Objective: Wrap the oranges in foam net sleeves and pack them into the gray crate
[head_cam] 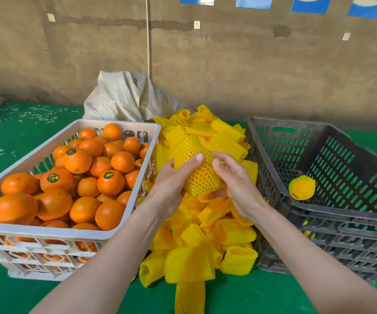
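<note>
Orange (202, 175) (stretched yellow netting)

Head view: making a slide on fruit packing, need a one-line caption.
Left hand and right hand grip a sleeved orange between the white crate and the gray crate holding one wrapped orange.

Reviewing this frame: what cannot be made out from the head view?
All head view.
- Fruit inside the foam net sleeve: mesh, left hand and right hand cover it; only orange colour shows.
- White crate, lower layers: hidden under the top oranges.
- Gray crate: near wall hides some floor; right frame edge crops it.
- Sticker print: too small.
- Blue posters: cropped by top edge.
</note>
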The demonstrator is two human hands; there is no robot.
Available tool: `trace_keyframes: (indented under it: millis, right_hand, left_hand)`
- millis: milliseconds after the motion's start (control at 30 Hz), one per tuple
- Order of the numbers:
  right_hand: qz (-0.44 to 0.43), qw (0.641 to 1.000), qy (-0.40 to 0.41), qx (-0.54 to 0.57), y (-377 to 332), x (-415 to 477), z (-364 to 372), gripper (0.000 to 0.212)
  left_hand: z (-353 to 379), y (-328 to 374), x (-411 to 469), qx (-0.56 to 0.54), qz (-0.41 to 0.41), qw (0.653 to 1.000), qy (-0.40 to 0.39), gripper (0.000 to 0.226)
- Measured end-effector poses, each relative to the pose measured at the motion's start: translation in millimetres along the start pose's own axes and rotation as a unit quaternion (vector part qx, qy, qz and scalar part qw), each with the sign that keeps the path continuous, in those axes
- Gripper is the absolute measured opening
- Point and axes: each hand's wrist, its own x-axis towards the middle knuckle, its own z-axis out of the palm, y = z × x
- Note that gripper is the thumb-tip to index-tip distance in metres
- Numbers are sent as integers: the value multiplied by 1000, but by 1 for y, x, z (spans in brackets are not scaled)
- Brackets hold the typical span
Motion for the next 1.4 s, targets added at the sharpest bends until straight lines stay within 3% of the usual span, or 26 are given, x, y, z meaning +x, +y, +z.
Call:
trace_keyframes:
  millis: [100,200,267,367,467,567,667,733,833,900,933,1000,1100,1267,1400]
  right_hand:
    - [14,998,-57,0,-5,-2,-5,67]
    - [-31,997,-34,-64,-3,-6,-4,82]
    - [-34,997,5,-69,-2,-9,-10,77]
    - [-55,993,44,-98,-6,-6,-27,73]
    - [-58,983,139,-103,-18,10,-54,72]
    - [-75,962,237,-110,-34,32,-102,59]
    - [10,942,259,-212,-32,50,-162,64]
    - [128,908,198,-348,-20,58,-193,70]
    - [233,771,-12,-592,6,67,-217,65]
    - [278,691,-128,-655,27,71,-219,73]
    - [296,669,-166,-661,36,72,-217,79]
    - [328,647,-214,-654,52,73,-210,85]
    - [358,624,-257,-645,72,75,-206,76]
    - [373,674,-262,-581,77,77,-207,74]
    - [344,653,-222,-638,66,81,-206,71]
  left_hand:
    - [9,-1,-4,86,13,996,4,126]
    - [21,-2,-5,135,-2,990,-36,101]
    - [27,-3,-1,112,-24,991,-74,71]
    - [34,-10,5,178,-6,982,-61,37]
    - [31,-17,10,190,-15,982,-14,48]
    - [18,-26,15,177,-41,983,12,36]
    - [9,-37,16,186,-62,980,18,25]
    - [11,-42,17,199,-68,977,23,22]
    - [16,-46,22,216,-73,973,31,17]
    - [18,-47,25,222,-74,972,33,16]
    - [20,-47,26,226,-73,971,33,17]
    - [21,-49,29,230,-74,970,34,17]
    - [21,-54,33,234,-77,968,37,19]
    - [17,-70,39,278,-67,957,55,23]
    - [13,-90,47,384,-29,921,58,26]
